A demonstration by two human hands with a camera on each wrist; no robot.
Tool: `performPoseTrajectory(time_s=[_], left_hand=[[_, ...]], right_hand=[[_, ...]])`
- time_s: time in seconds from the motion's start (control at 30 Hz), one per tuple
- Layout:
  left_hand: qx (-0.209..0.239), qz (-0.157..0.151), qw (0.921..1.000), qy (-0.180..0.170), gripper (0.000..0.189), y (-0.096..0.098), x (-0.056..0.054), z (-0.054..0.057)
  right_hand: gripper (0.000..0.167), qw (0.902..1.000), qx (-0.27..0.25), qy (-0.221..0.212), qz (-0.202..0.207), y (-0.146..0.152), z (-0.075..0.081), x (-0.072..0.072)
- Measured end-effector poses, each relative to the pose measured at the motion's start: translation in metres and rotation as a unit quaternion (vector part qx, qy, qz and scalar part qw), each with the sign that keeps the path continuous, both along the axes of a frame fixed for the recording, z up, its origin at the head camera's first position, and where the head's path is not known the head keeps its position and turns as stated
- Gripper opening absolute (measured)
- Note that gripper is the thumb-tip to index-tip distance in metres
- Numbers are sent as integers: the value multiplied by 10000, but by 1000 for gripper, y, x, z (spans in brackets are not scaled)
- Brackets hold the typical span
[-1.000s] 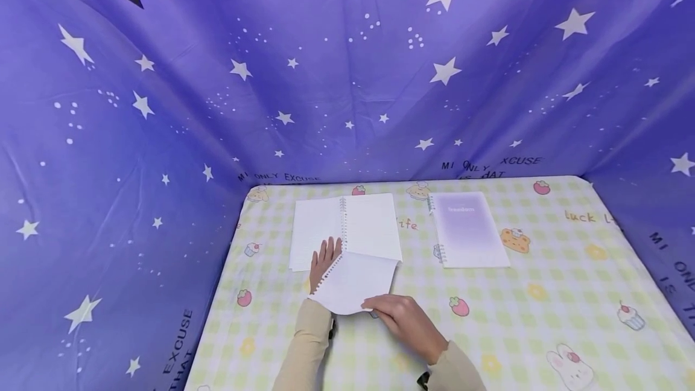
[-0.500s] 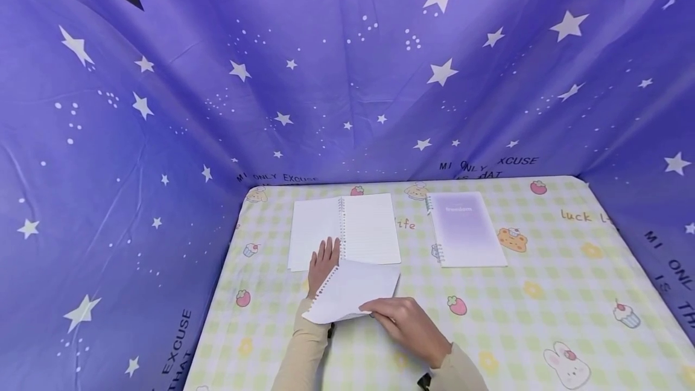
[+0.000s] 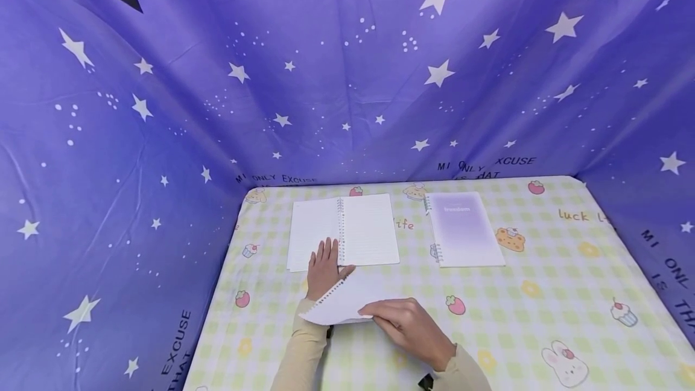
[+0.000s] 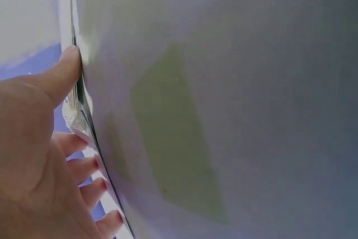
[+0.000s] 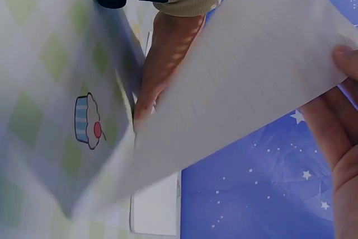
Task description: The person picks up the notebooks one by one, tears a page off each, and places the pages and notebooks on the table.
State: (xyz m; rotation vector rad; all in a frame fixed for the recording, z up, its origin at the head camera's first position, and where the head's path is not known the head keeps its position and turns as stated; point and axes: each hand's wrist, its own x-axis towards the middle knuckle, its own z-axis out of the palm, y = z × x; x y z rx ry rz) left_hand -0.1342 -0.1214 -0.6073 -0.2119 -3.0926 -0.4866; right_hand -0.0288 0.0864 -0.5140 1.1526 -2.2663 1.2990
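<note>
Behind the open notebook point(image 3: 371, 231) hangs a violet curtain point(image 3: 304, 35) printed with white stars, and beneath it spreads a checked tablecloth point(image 3: 488, 318). The open notebook itself lies flat, lined pages upward. To its right, well apart, rests a closed notebook point(image 3: 467, 234) with a purple cover. On the near side of the open notebook is the sheet point(image 3: 344, 303), raised and bent; a strip of cloth shows between the two, so I judge it torn fully free.

Also on the near side, farther right, the right hand point(image 3: 407, 324) pinches the sheet's near edge between thumb and fingers. A light, steady pinch should do; squeezing harder would likely crease the paper. On the open notebook's left page, the left hand point(image 3: 323, 273) lies with fingers stretched out, gripping nothing. Its pressure ought to be even, so that the pages do not slide should the sheet catch.

Down the middle of the open notebook runs the wire coil point(image 3: 341, 228), smaller again. Finest of all, the sheet's holed edge point(image 3: 328, 298) slants over the left wrist; whether it touches, I cannot tell. Lifting that ragged side first would avoid snagging the cuff.
</note>
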Motion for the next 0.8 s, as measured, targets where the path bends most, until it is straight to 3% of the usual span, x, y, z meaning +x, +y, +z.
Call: performPoseTrajectory(time_s=[0.17, 0.27, 0.33, 0.43, 0.5, 0.6, 0.8], left_hand=[[297, -47, 9995, -68, 77, 0, 0, 1], [1044, 174, 9944, 41, 66, -3, 5, 0], [1824, 515, 9818, 130, 54, -5, 12, 3], [2848, 988, 9526, 397, 37, -9, 24, 8], [3131, 1124, 9412, 589, 30, -12, 29, 13], [3400, 1207, 9300, 698, 24, -14, 34, 20], [4107, 1335, 9010, 421, 29, -14, 49, 33]], right_hand=[[34, 10000, 4, 30, -38, 1, -1, -3], [34, 9999, -25, -100, -113, 1, -2, -4], [34, 9998, -51, -166, -138, 2, -2, -4], [33, 9998, -72, -137, -144, 2, -2, -4], [32, 9998, -75, -44, -177, 2, -1, -5], [31, 9995, -112, 63, -283, 2, 0, -8], [32, 9978, -399, 238, -475, 3, 6, -16]])
